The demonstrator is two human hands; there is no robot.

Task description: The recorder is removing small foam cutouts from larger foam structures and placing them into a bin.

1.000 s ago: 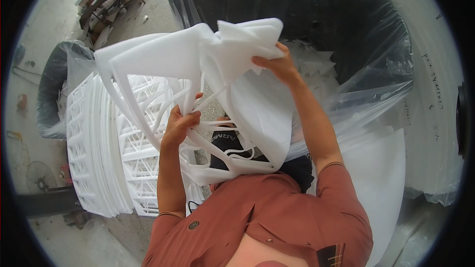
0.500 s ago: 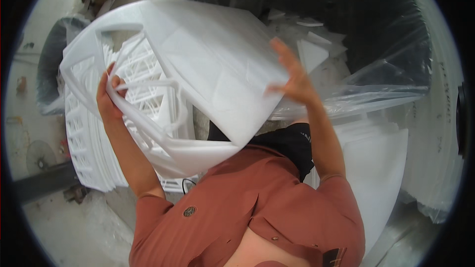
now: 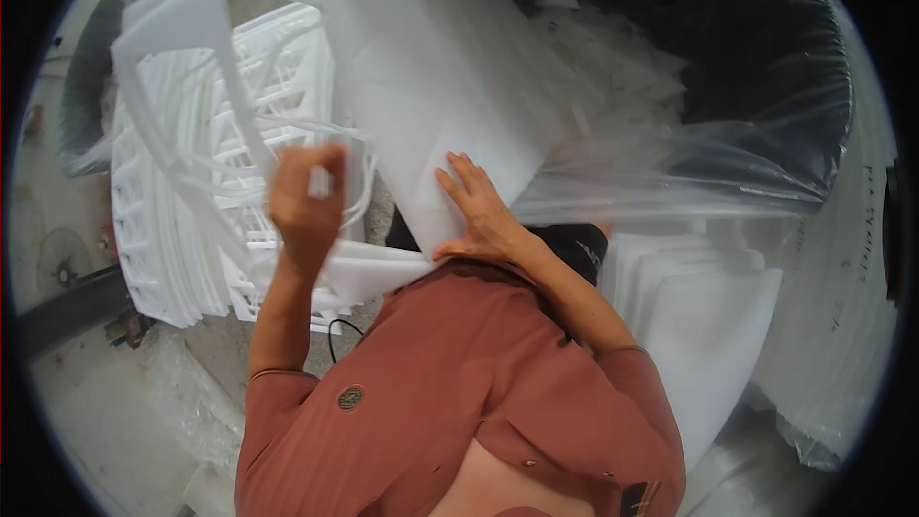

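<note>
huge black plastic-lined tub (image 3: 766,48), upper right | big white foam sheet with cutouts (image 3: 421,48), slanting from top left to dead centre | stack of white lattice-cut foam (image 3: 144,239), kinda under it at left | right hand (image 3: 483,220) flat on the sheet, fingers spread | left hand (image 3: 304,201) curled but blurry, can't tell if it's pinching anything

We see pale, scuffed floor (image 3: 105,393) at left. Fan (image 3: 65,268) with round grille stands there, beside dark bar (image 3: 72,303). Crumpled clear plastic sheet (image 3: 196,383) lies on floor, near left. Far left, dark bin (image 3: 88,86); far right, bigger dark bin (image 3: 756,48), clear liner (image 3: 689,177) hanging over its near rim. Pale plastic-wrapped bulk (image 3: 833,287) fills right edge. Light reaches us soft, whitish.
</note>
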